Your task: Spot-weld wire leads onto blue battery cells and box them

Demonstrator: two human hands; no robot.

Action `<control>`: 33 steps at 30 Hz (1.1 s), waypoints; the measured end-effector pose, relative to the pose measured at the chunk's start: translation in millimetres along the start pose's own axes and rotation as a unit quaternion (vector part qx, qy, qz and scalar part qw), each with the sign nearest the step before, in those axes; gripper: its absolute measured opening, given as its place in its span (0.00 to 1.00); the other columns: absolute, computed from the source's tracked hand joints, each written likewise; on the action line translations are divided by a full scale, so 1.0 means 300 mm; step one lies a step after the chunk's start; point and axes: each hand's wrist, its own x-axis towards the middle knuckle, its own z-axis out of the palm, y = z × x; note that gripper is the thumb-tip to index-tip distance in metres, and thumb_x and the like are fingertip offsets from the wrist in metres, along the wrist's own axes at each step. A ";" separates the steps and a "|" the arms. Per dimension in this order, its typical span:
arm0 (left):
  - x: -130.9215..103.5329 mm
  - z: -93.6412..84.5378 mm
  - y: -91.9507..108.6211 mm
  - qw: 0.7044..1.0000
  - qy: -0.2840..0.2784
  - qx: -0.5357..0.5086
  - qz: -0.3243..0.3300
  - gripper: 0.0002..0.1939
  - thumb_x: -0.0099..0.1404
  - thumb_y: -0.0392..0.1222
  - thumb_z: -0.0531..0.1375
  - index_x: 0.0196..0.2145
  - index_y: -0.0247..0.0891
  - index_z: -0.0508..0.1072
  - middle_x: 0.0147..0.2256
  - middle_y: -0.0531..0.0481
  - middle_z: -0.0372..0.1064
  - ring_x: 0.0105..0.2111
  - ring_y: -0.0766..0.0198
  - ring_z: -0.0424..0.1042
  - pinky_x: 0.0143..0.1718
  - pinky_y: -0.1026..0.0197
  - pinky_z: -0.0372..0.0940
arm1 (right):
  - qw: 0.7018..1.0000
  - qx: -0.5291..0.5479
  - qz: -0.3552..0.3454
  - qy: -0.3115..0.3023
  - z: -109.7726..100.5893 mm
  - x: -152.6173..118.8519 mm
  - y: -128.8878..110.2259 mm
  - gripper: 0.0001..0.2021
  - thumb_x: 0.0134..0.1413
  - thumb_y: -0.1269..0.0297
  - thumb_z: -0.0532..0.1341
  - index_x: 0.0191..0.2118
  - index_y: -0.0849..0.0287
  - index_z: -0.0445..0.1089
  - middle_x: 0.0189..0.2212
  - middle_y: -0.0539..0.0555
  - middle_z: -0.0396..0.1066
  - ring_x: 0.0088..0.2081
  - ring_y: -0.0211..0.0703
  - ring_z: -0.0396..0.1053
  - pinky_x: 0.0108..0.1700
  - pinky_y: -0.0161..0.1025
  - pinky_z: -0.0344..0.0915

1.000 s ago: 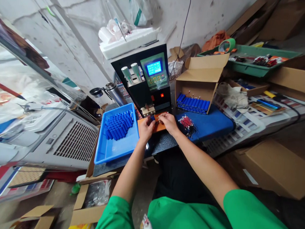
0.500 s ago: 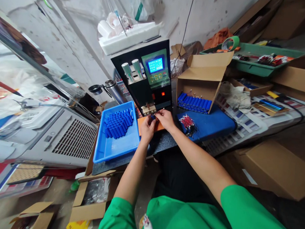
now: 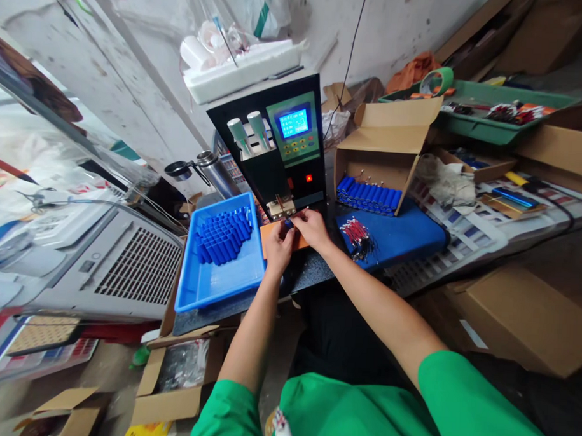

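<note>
Under the electrodes of a black spot welder point(image 3: 310, 139) with a lit display, my two hands are close together. My left hand point(image 3: 279, 245) is closed around a blue battery cell point(image 3: 289, 225), mostly hidden by the fingers. My right hand point(image 3: 312, 227) is pinched beside it, on what looks like a thin wire lead with a small pale tip by the knuckles. An orange block point(image 3: 300, 242) lies beneath the hands. To the left, a blue tray point(image 3: 212, 296) holds many blue cells point(image 3: 223, 236). Red and black wire leads point(image 3: 356, 232) lie in a bundle at the right.
An open cardboard box point(image 3: 387, 129) with blue cells and leads stands right of the welder. A steel flask point(image 3: 218, 175) stands behind the tray. A foam tray point(image 3: 243, 70) rests on the welder. Farther right is a green tray point(image 3: 494, 130). Open cartons point(image 3: 165, 407) sit on the floor.
The view has shifted slightly. My hands stay at the welder's electrodes, with the right fingers a little closer in around the work.
</note>
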 end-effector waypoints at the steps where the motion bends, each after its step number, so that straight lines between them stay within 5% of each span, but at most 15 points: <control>1: -0.001 0.000 0.003 1.000 0.000 0.000 0.000 0.12 0.66 0.45 0.61 0.44 0.38 0.75 0.38 0.48 0.76 0.38 0.61 0.74 0.43 0.58 0.69 | 1.000 -0.004 0.003 0.002 0.000 0.000 -0.001 0.08 0.49 0.58 0.62 0.28 0.57 0.69 0.26 0.51 0.74 0.30 0.43 0.71 0.35 0.37 0.65; 33: -0.002 -0.002 0.002 1.000 -0.002 0.018 -0.006 0.12 0.67 0.45 0.60 0.45 0.37 0.75 0.39 0.47 0.77 0.39 0.60 0.75 0.45 0.57 0.70 | 0.999 -0.043 -0.013 -0.009 -0.009 -0.003 -0.007 0.07 0.52 0.59 0.62 0.31 0.58 0.71 0.30 0.53 0.76 0.34 0.43 0.72 0.38 0.37 0.66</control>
